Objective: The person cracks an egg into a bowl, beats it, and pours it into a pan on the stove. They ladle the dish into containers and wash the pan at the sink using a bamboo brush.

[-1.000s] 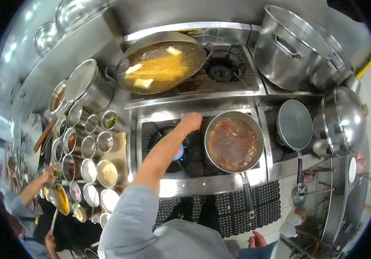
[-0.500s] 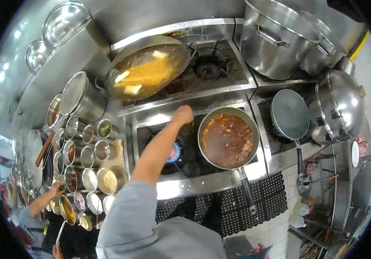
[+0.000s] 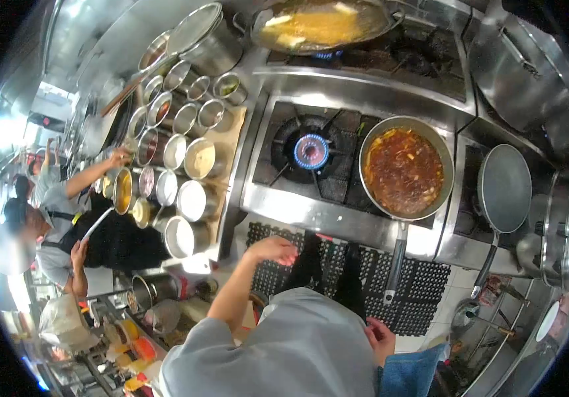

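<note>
My left hand (image 3: 273, 251) hangs in front of the stove edge, above the black mat, with its fingers loosely bent and nothing visible in it. Low beside my body, near a blue cloth (image 3: 411, 369), my right hand (image 3: 381, 339) is relaxed and looks empty. A pan of red-brown sauce with pieces in it (image 3: 405, 171) sits on the right part of the stove, its black handle (image 3: 396, 271) pointing toward me. To its left a burner (image 3: 311, 151) burns with a blue flame and carries no pan.
A wok of yellow oil with pale pieces (image 3: 324, 28) stands at the back. Metal containers of ingredients (image 3: 199, 159) crowd the left counter. Farther left a co-worker (image 3: 52, 228) holds a ladle. An empty grey pan (image 3: 506, 188) and large pots (image 3: 522, 73) are on the right.
My left hand has drawn back from beside the sauce pan to in front of the stove, uncovering the lit burner. The view has turned left and down.
</note>
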The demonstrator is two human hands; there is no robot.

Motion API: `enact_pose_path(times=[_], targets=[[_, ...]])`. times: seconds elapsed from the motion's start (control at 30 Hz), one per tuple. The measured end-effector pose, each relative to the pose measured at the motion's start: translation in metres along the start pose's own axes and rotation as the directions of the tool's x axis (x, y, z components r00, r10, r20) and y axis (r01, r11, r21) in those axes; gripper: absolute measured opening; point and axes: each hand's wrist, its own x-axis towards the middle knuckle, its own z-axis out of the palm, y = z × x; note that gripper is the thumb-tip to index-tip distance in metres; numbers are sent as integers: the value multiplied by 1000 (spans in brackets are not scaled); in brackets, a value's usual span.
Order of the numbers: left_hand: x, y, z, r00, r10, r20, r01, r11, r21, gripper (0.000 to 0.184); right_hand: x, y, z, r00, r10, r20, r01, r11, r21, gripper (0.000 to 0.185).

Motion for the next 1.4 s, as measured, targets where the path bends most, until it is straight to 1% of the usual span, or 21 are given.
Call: enact_pose_path(times=[0.07, 0.13, 0.2, 0.27, 0.43, 0.53, 0.6, 0.67, 0.77, 0.8, 0.83, 0.9, 0.93, 1.0, 1.07, 1.1, 1.13, 1.17, 1.2, 1.37, 1.4], targets=[[64, -92, -18, 962, 24, -273, -113, 942, -316, 28, 5, 21, -8, 998, -59, 19, 60, 997, -38, 29], [114, -136, -32, 817, -56, -574, -321, 783, -533, 34, 3, 40, -7, 997, 5, 73, -4, 1000, -21, 32], [147, -140, -46, 743, -233, -627, -413, 578, -704, 35, 5, 59, -8, 987, 121, 108, -106, 985, -136, 32], [168, -127, -56, 729, -336, -597, -485, 363, -796, 18, 4, 92, -5, 984, 139, 115, -145, 989, 44, 30], [212, -161, -84, 767, -112, -631, -555, 377, -742, 14, 3, 161, -2, 950, 251, 183, -270, 959, 83, 31], [215, -165, -80, 709, -148, -689, -624, 322, -712, 13, 3, 171, 7, 956, 254, 148, -259, 966, 15, 36], [205, -160, -87, 739, -300, -603, -405, 519, -753, 16, 2, 178, 14, 962, 250, 113, -249, 968, -23, 39], [201, -149, -88, 719, -344, -603, -345, 576, -741, 17, 7, 186, 23, 961, 268, 76, -272, 960, 60, 39], [204, -161, -72, 676, -271, -685, -538, 454, -710, 16, 10, 162, 30, 936, 351, 28, -351, 923, 155, 38], [194, -168, -66, 798, -178, -576, -407, 546, -732, 20, 9, 148, 29, 921, 389, 12, -385, 905, 180, 37], [179, -170, -60, 896, -96, -434, -279, 640, -716, 24, 16, 151, 18, 910, 373, 184, -413, 858, 306, 38], [128, -147, -39, 984, -170, -52, 141, 924, -356, 34, 25, 196, -5, 881, 283, 379, -444, 772, 455, 39], [105, -138, -42, 967, -69, 245, 105, 985, -135, 38, 28, 213, -8, 879, 242, 410, -437, 753, 492, 39], [32, -11, -15, 982, -35, 187, 64, 986, -152, 34, 23, 231, 7, 948, 224, 224, -304, 842, 446, 38], [13, 86, -17, 962, 269, 43, -271, 960, 67, 26, 12, 240, 24, 973, 223, 53, -227, 902, 368, 38], [22, 124, -19, 887, 434, -156, -367, 869, 331, 20, 14, 235, 31, 971, 239, 10, -228, 911, 345, 38], [46, 162, -19, 717, 665, -207, -586, 737, 339, 21, 15, 231, 38, 968, 251, -26, -229, 916, 329, 38], [64, 202, -15, 539, 802, -258, -598, 579, 554, 20, 17, 225, 44, 965, 257, -55, -227, 920, 320, 38], [89, 235, -16, 433, 856, -284, -568, 504, 651, 17, 19, 219, 48, 963, 261, -74, -226, 922, 316, 37], [215, 308, -26, 586, 766, -264, 11, 318, 948, 29, 17, 206, 61, 950, 286, -126, -234, 917, 324, 37], [215, 314, -22, 613, 733, -295, 23, 357, 934, 29, 16, 205, 63, 947, 292, -133, -236, 915, 327, 37]])
